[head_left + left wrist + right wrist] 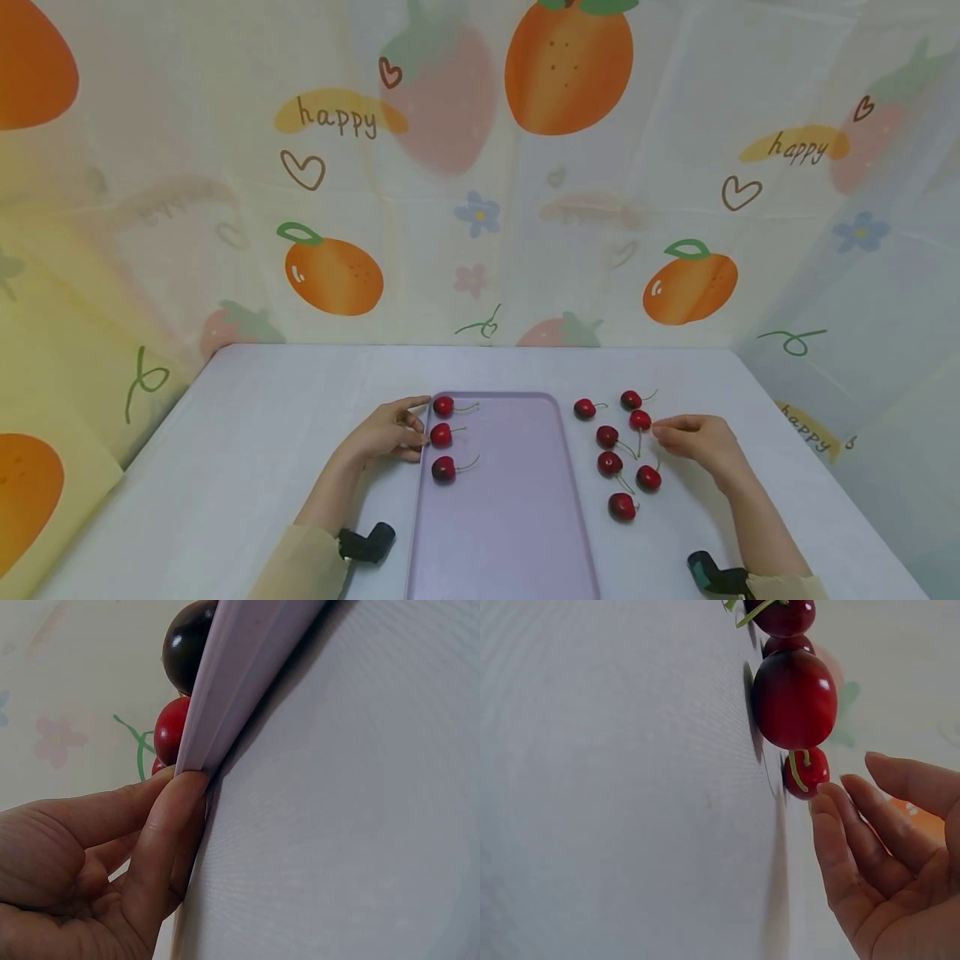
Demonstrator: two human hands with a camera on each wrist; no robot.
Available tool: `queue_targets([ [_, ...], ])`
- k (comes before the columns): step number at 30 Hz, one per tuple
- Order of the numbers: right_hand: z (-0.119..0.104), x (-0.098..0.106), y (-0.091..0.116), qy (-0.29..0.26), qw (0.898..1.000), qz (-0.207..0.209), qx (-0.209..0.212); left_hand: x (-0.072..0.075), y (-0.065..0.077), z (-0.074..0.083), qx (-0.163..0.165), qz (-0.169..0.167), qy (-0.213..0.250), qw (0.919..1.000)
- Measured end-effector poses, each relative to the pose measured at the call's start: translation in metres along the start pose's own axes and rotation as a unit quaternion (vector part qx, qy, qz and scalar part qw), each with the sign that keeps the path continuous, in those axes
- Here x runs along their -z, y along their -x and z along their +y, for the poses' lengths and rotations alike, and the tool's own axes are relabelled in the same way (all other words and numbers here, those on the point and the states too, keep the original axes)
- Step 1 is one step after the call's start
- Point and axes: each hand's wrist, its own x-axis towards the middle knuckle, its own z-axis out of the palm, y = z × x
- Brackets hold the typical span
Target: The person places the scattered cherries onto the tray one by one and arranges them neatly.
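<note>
A lilac tray point(504, 533) lies on the white table, and my left hand point(381, 432) pinches its left rim near the far corner. In the left wrist view thumb and fingers meet on the tray's edge point(232, 682). Three dark red cherries with stems stand in a column inside that rim: a far one point(443, 407), a middle one point(441, 435) and a near one point(443, 470). My right hand point(705, 443) hovers right of the loose cherries, fingertips close by one cherry point(640, 419). Its thumb and fingers are apart in the right wrist view, holding nothing.
Several more cherries lie on the table point(525, 367) right of the tray, among them a left one point(584, 408), a far one point(631, 400) and the nearest one point(622, 507). A fruit-printed curtain point(495, 225) hangs behind the table. Black wrist cameras sit on both forearms.
</note>
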Motion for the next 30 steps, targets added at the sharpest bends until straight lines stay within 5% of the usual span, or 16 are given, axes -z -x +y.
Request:
queue_targets([
  [30, 0.026, -0.002, -0.005, 0.003, 0.999, -0.035, 0.001, 0.000, -0.001, -0.001, 0.005, -0.002, 0.009, 0.9999],
])
